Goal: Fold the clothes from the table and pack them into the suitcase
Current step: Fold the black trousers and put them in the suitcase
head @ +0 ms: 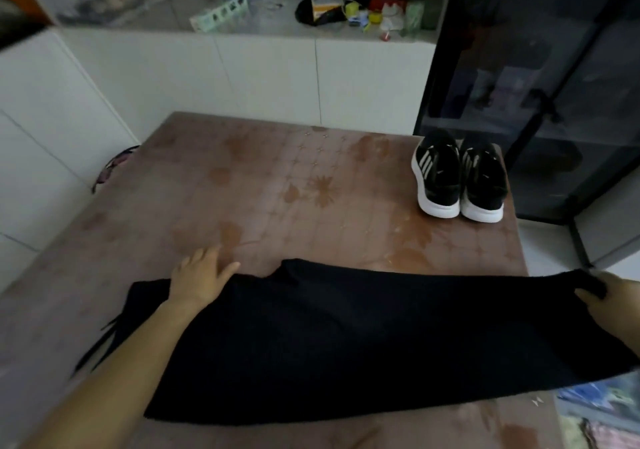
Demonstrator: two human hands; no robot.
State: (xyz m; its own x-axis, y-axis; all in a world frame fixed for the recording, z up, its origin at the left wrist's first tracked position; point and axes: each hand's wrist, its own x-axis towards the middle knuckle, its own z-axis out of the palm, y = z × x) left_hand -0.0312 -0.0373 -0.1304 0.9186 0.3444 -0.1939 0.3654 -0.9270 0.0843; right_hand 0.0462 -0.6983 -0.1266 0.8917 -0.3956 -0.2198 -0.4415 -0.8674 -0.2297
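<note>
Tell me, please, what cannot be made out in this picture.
- Right hand: head view, partly cut off by the right edge; it grips the black garment.
- Black garment: too dark to tell its kind.
- Counter clutter: blurred, too small to name.
- Coloured things: blurred, cut off by the bottom-right corner.
- Suitcase: not in view.

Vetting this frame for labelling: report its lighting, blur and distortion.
Head view: dim, flat light, so the black garment shows almost no fold detail. Head view: blur softens the left hand and the counter clutter, while the sneakers look fairly sharp. Head view: wide-angle distortion bows the table edges and the white cabinets.
</note>
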